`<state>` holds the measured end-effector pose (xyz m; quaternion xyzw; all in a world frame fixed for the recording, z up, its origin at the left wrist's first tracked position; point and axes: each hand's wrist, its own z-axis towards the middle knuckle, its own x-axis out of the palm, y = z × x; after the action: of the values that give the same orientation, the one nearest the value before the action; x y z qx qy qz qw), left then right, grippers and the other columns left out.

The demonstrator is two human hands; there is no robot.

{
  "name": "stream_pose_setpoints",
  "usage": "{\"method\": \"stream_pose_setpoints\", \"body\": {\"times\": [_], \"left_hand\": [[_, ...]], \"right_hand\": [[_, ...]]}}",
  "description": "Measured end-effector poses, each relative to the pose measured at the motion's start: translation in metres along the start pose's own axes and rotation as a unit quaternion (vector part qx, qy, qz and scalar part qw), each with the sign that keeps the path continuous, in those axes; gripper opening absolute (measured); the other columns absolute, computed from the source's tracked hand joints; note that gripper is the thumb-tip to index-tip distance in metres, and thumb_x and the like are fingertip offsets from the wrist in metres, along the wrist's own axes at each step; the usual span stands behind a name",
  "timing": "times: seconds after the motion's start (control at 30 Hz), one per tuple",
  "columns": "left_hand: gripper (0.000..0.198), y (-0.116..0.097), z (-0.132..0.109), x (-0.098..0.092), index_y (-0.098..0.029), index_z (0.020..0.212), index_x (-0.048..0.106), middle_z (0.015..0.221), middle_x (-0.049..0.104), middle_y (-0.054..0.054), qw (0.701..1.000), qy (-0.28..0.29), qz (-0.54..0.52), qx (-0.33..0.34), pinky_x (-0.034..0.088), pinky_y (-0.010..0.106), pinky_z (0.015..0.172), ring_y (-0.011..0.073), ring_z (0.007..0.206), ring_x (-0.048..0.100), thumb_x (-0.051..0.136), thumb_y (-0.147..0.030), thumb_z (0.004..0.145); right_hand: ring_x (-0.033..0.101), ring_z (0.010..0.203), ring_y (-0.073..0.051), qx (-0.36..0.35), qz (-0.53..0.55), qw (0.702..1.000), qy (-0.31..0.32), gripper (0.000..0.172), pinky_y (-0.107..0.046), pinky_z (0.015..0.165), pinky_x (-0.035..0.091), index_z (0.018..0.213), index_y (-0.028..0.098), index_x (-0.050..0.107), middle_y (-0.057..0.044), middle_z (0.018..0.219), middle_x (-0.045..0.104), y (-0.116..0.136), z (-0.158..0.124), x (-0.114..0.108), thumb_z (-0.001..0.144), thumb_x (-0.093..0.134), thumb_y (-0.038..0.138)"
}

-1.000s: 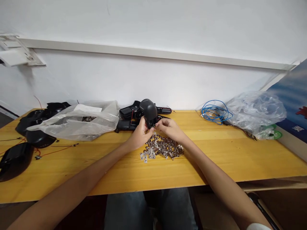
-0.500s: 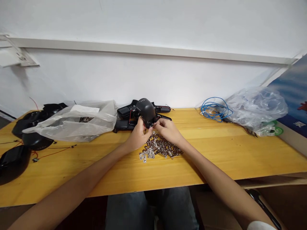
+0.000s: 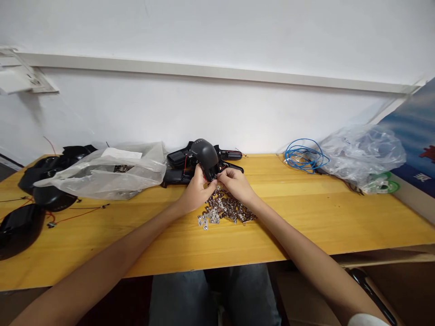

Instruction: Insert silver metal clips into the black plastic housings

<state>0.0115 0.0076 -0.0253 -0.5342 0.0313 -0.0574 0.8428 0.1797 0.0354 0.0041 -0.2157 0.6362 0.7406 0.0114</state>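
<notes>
A rounded black plastic housing (image 3: pixel 205 155) is held just above the yellow wooden table (image 3: pixel 306 217), near the wall. My left hand (image 3: pixel 196 192) grips its lower left side with curled fingers. My right hand (image 3: pixel 234 184) is pinched at the housing's lower right edge; whatever small part its fingertips hold is hidden. Directly below both hands lies a heap of small silver metal parts (image 3: pixel 226 209). Behind the housing lie more black plastic pieces (image 3: pixel 178 165) with thin red wires.
A clear plastic bag (image 3: pixel 105 172) with parts lies to the left, beside several black shells (image 3: pixel 20 224) with red leads. A blue wire coil (image 3: pixel 304 157) and a crumpled clear bag (image 3: pixel 365 154) sit at the right. A blue board (image 3: pixel 416 145) leans at the far right.
The housing has tilted slightly to the left in my hands, and my right fingertips have closed in on its lower edge. The view has shifted a little.
</notes>
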Motion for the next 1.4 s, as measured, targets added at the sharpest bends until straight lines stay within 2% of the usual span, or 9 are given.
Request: {"method": "stream_pose_setpoints", "body": {"times": [0.17,0.33,0.4,0.47,0.57,0.67,0.87,1.17,1.4], "left_hand": [[0.057,-0.005,0.004,0.002,-0.025,0.136,0.044,0.124,0.066,0.008,0.999,-0.02,-0.03,0.003,0.049,0.044,0.114,0.0233,0.122,0.065,0.076,-0.025,0.089],[0.05,-0.011,0.003,-0.002,-0.025,0.128,0.046,0.105,0.066,0.003,0.998,-0.003,-0.046,-0.034,0.059,0.038,0.091,0.0194,0.094,0.071,0.078,-0.029,0.089],[0.055,-0.013,0.002,-0.001,-0.026,0.132,0.046,0.107,0.066,0.003,0.998,0.004,-0.052,-0.034,0.059,0.038,0.091,0.02,0.097,0.071,0.079,-0.028,0.087],[0.061,-0.014,0.002,0.0,-0.026,0.136,0.045,0.115,0.067,0.005,0.998,0.007,-0.06,-0.031,0.057,0.039,0.098,0.0226,0.109,0.069,0.08,-0.028,0.086],[0.064,-0.016,0.001,0.002,-0.026,0.137,0.045,0.125,0.067,0.007,0.997,0.016,-0.071,-0.033,0.053,0.043,0.109,0.0257,0.126,0.064,0.08,-0.028,0.085],[0.065,-0.017,-0.001,0.003,-0.025,0.139,0.044,0.127,0.067,0.008,0.996,0.024,-0.078,-0.038,0.051,0.045,0.113,0.0271,0.13,0.062,0.08,-0.028,0.085],[0.065,-0.019,-0.001,0.002,-0.024,0.139,0.044,0.13,0.067,0.009,0.996,0.024,-0.082,-0.039,0.051,0.045,0.113,0.027,0.13,0.063,0.081,-0.027,0.085],[0.059,-0.021,-0.005,0.003,-0.023,0.132,0.047,0.123,0.069,0.007,0.994,0.019,-0.095,-0.055,0.057,0.037,0.099,0.0254,0.119,0.067,0.079,-0.023,0.083],[0.063,-0.024,-0.003,0.005,-0.025,0.133,0.045,0.12,0.067,0.006,0.995,0.015,-0.085,-0.055,0.053,0.039,0.105,0.0242,0.119,0.066,0.081,-0.024,0.082]], "right_hand": [[0.052,0.065,-0.017,-0.026,-0.007,0.999,-0.021,0.033,-0.029,0.061,0.04,0.076,0.024,0.056,0.0,0.07,0.061,0.004,0.0,-0.004,0.089,0.063,0.053],[0.061,0.085,-0.022,-0.152,-0.09,0.984,0.003,0.018,-0.035,0.08,0.047,0.099,0.021,0.061,-0.005,0.092,0.069,0.017,-0.004,-0.021,0.093,0.052,0.035],[0.062,0.088,-0.024,-0.186,-0.147,0.971,0.026,0.016,-0.037,0.083,0.046,0.1,0.021,0.061,-0.007,0.095,0.069,0.02,-0.006,-0.026,0.091,0.051,0.03],[0.061,0.088,-0.025,-0.199,-0.183,0.962,0.045,0.013,-0.037,0.081,0.046,0.097,0.021,0.06,-0.008,0.094,0.069,0.021,-0.008,-0.027,0.091,0.051,0.028],[0.06,0.087,-0.026,-0.21,-0.218,0.952,0.047,0.011,-0.038,0.079,0.045,0.096,0.021,0.057,-0.009,0.096,0.068,0.019,-0.009,-0.026,0.092,0.052,0.03],[0.058,0.085,-0.026,-0.217,-0.251,0.942,0.044,0.011,-0.038,0.076,0.044,0.094,0.022,0.053,-0.01,0.098,0.067,0.016,-0.009,-0.025,0.093,0.053,0.033],[0.058,0.083,-0.026,-0.223,-0.267,0.936,0.055,0.011,-0.038,0.073,0.044,0.092,0.023,0.048,-0.01,0.098,0.067,0.018,-0.011,-0.025,0.094,0.051,0.034],[0.057,0.078,-0.025,-0.192,-0.262,0.943,0.076,0.014,-0.037,0.068,0.041,0.09,0.025,0.045,-0.008,0.093,0.066,0.023,-0.014,-0.021,0.094,0.052,0.036],[0.056,0.074,-0.024,-0.176,-0.283,0.94,0.069,0.011,-0.034,0.065,0.039,0.092,0.023,0.049,-0.007,0.09,0.068,0.024,-0.014,-0.021,0.092,0.055,0.033]]}}
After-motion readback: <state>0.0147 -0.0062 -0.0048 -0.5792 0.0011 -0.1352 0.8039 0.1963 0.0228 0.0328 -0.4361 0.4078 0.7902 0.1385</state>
